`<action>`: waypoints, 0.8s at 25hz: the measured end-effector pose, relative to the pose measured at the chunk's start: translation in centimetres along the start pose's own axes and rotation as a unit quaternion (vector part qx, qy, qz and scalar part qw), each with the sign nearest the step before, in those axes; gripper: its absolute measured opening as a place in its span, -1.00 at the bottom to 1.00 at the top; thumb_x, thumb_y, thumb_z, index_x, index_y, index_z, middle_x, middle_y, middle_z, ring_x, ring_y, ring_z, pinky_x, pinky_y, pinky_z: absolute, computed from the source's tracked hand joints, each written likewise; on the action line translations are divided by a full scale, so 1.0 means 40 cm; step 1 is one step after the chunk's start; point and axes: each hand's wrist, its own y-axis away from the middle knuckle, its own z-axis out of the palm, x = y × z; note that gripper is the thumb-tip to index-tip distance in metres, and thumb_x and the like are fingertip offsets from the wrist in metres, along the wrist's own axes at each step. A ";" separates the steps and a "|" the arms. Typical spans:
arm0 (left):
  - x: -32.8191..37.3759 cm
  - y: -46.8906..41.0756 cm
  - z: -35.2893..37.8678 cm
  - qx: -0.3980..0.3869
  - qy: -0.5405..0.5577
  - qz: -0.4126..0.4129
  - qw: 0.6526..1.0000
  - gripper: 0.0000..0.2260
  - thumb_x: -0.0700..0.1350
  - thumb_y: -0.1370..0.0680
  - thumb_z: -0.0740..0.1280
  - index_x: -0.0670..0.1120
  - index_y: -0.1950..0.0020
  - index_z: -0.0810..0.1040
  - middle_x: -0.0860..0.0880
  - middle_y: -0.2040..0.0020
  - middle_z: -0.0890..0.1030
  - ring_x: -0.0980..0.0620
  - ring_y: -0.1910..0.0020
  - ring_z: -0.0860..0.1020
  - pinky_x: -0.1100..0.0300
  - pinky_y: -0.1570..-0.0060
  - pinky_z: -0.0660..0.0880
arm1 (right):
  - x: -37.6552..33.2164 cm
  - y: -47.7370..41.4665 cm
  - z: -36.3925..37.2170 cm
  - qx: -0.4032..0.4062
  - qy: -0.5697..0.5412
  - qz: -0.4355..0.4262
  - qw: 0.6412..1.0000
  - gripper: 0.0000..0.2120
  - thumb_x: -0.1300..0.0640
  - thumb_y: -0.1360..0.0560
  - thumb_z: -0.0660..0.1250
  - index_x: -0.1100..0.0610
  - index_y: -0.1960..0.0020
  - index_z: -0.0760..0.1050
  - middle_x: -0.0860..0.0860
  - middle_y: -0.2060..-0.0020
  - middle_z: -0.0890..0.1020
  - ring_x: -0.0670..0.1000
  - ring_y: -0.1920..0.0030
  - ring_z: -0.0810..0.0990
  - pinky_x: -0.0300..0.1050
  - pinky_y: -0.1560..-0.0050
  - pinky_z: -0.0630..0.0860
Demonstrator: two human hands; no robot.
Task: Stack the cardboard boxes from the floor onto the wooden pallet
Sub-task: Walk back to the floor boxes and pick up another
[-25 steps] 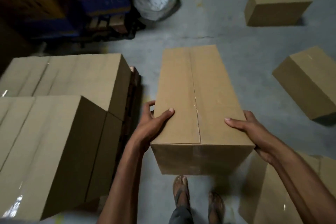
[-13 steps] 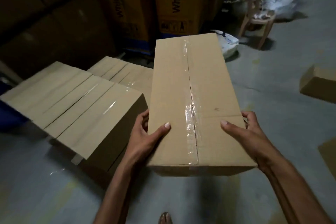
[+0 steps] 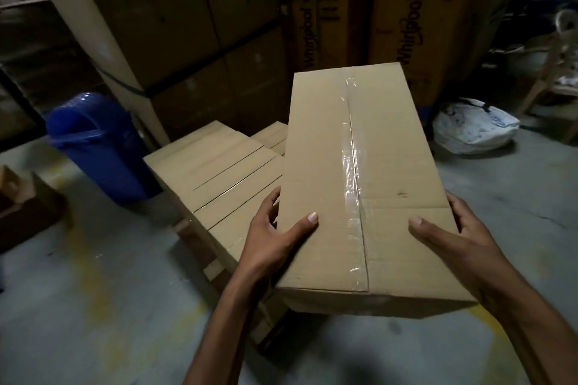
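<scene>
I see box (image 3: 359, 184) held in air between both grips, long side pointing away, taped seam up. Left grip (image 3: 275, 241) clasps near-left edge: thumb on top, fingers curled down side. Right grip (image 3: 453, 241) clasps near-right edge likewise. Box overlaps right part of stack (image 3: 219, 172) on pallet (image 3: 215, 269); whether touching, I cannot tell. Blue bin (image 3: 100, 147) just left of stack, white bag (image 3: 475, 126) at right on floor (image 3: 93, 306).
</scene>
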 end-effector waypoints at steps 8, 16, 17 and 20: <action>0.012 -0.218 0.029 -0.054 0.050 -0.025 0.997 -0.55 0.14 -0.50 0.49 0.23 -0.32 0.39 0.05 -0.38 0.51 0.03 -0.24 0.61 0.02 -0.13 0.61 | 0.003 -0.117 -0.016 0.050 -0.032 -0.050 0.997 -0.38 0.06 -0.42 0.57 -0.09 -0.43 0.47 -0.11 -0.14 0.71 -0.07 -0.09 0.71 -0.16 0.04 0.65; 0.058 -0.435 0.374 -0.058 0.071 0.003 0.996 -0.46 0.08 -0.47 0.54 0.19 -0.31 0.30 0.02 -0.34 0.54 0.00 -0.24 0.63 -0.11 -0.22 0.60 | -0.007 -0.442 -0.312 0.037 -0.018 -0.082 0.996 -0.20 0.19 -0.29 0.67 -0.01 -0.44 0.40 -0.05 -0.19 0.69 -0.01 -0.16 0.69 -0.10 -0.02 0.66; 0.073 -0.457 0.413 -0.048 0.065 0.023 0.996 -0.44 0.06 -0.47 0.54 0.18 -0.33 0.30 0.06 -0.33 0.54 0.03 -0.25 0.61 -0.08 -0.22 0.60 | -0.020 -0.483 -0.352 0.026 -0.010 -0.077 0.997 -0.14 0.21 -0.29 0.65 -0.03 -0.48 0.33 -0.06 -0.23 0.66 -0.01 -0.19 0.67 -0.05 -0.08 0.66; 0.128 -0.534 0.511 -0.039 0.050 0.084 0.994 -0.36 -0.02 -0.47 0.56 0.25 -0.39 0.26 0.12 -0.35 0.52 0.12 -0.26 0.60 0.00 -0.20 0.61 | -0.054 -0.605 -0.453 -0.016 0.024 -0.078 0.997 0.09 0.38 -0.31 0.60 -0.18 -0.59 0.10 -0.08 -0.35 0.53 -0.03 -0.29 0.59 0.11 -0.28 0.58</action>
